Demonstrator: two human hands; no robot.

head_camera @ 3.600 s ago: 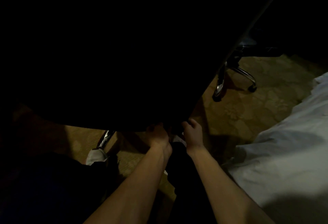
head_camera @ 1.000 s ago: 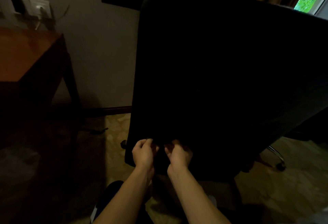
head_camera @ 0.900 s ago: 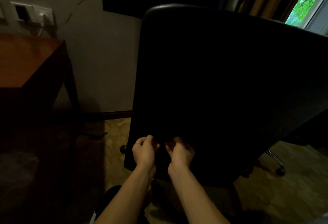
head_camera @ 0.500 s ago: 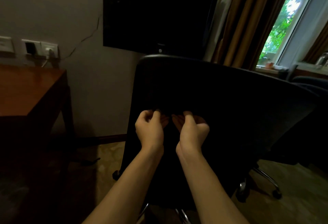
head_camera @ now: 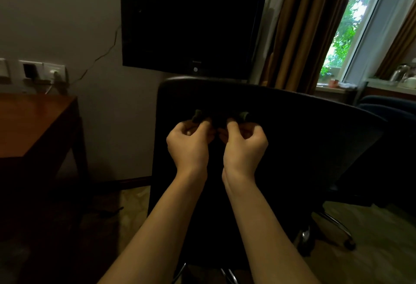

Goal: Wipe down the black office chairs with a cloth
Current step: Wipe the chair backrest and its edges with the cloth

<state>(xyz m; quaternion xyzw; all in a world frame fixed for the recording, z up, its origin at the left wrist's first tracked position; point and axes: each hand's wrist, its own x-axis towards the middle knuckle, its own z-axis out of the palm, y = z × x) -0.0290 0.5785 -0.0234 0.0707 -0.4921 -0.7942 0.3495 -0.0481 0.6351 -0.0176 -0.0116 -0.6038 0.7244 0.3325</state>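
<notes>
A black office chair (head_camera: 304, 148) stands right in front of me with its backrest turned towards me. Both hands are raised side by side before the upper part of the backrest. My left hand (head_camera: 189, 144) and my right hand (head_camera: 244, 146) each pinch a top corner of a dark cloth (head_camera: 219, 117), which is stretched between them. The cloth is very dark against the chair, and only its two bunched greenish corners show clearly above my fingers. How far it hangs down is hidden in the dark.
A wooden desk (head_camera: 29, 124) stands at the left under wall sockets (head_camera: 42, 71). A black television (head_camera: 191, 22) hangs on the wall behind the chair. Brown curtains (head_camera: 299, 29) and a window (head_camera: 364, 20) are at the right, with another dark chair (head_camera: 387, 108) below.
My view has risen from the chair's underside to its backrest. Both hands have moved up from the backrest's lower edge to its upper part, still together, now holding the cloth spread.
</notes>
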